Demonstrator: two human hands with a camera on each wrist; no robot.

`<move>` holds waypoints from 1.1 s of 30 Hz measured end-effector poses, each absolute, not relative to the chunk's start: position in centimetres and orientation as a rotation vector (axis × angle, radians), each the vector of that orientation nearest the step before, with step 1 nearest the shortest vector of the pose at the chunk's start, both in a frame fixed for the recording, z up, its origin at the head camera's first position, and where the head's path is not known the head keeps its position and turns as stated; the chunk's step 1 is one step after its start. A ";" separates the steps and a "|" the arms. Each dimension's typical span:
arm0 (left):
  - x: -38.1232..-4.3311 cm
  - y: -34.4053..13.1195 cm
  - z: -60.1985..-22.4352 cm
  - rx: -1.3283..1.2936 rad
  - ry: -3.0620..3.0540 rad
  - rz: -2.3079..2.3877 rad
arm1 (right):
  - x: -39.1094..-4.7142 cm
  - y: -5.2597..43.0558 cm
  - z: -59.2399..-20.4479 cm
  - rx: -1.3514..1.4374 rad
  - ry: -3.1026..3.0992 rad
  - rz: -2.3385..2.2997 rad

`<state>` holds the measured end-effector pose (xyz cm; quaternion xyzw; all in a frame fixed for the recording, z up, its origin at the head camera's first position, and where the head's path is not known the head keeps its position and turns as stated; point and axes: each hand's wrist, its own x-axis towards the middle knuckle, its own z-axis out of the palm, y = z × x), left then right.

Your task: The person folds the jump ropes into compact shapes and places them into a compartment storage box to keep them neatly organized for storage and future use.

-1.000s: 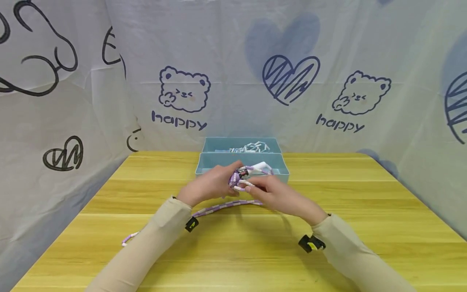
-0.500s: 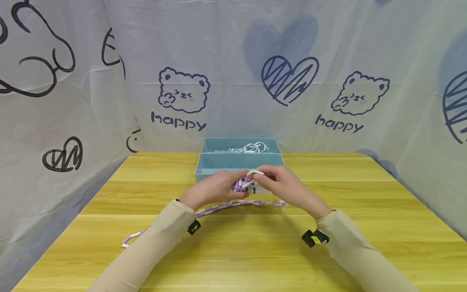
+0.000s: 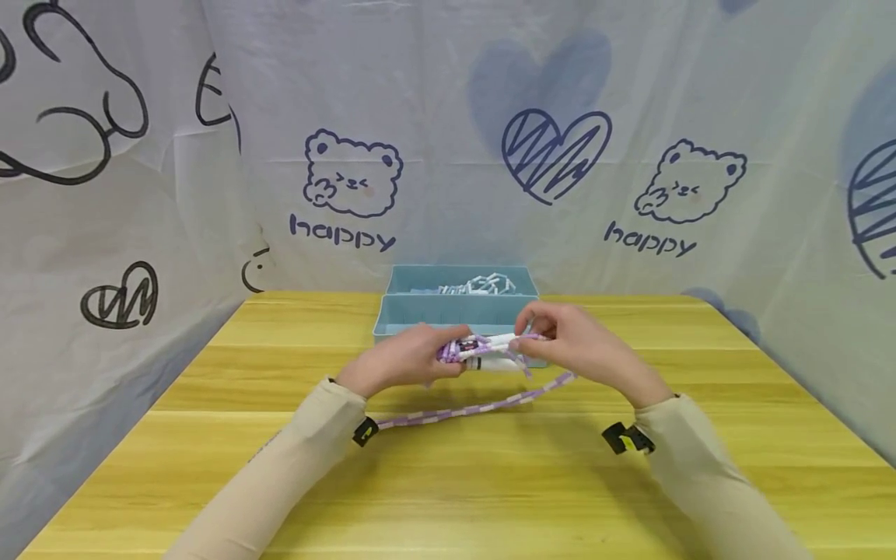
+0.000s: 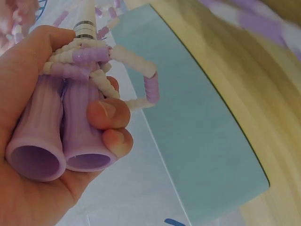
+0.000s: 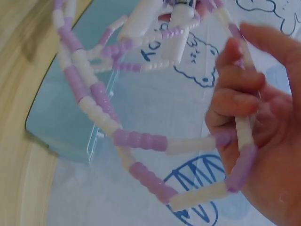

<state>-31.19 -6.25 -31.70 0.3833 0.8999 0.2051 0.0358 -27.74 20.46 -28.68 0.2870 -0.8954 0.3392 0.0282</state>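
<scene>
My left hand (image 3: pixel 402 362) grips a jump rope's two handles (image 4: pixel 37 120) side by side, their flared purple ends facing the left wrist camera. Turns of purple and white beaded cord (image 4: pixel 89 55) lie around the handles. The white handle parts (image 5: pixel 141 21) stick out toward my right hand (image 3: pixel 584 342), whose curled fingers hold strands of the same cord. In the right wrist view, a doubled length of cord (image 5: pixel 96 113) loops below the right hand. From there the cord (image 3: pixel 476 409) sags across in front of both hands to the left forearm, which hides the rest.
Behind the hands, a light blue two-compartment box (image 3: pixel 392 305) stands near the table's back edge. Its rear compartment holds white and pale blue beaded cord (image 3: pixel 490 284). Wooden table top (image 3: pixel 476 498) spreads out around the forearms, and a printed cloth (image 3: pixel 448 210) hangs behind.
The right hand has moved right, drawing cord away from the handles. The cord's right end has risen toward that hand, and the loop left of the left forearm has slipped mostly out of sight.
</scene>
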 end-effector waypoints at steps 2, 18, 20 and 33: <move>-31.2 -6.5 -31.6 1.147 2.768 0.646 | -27.8 20.8 -28.6 0.912 -2.780 0.995; -30.8 -5.9 -31.7 1.255 2.723 0.569 | -27.9 20.8 -28.4 0.966 -2.588 0.947; -30.6 -5.8 -31.7 1.284 2.708 0.562 | -27.9 20.7 -28.5 0.940 -2.560 0.936; -30.6 -5.7 -31.4 1.412 2.738 0.479 | -29.4 21.4 -30.0 0.612 -2.460 1.012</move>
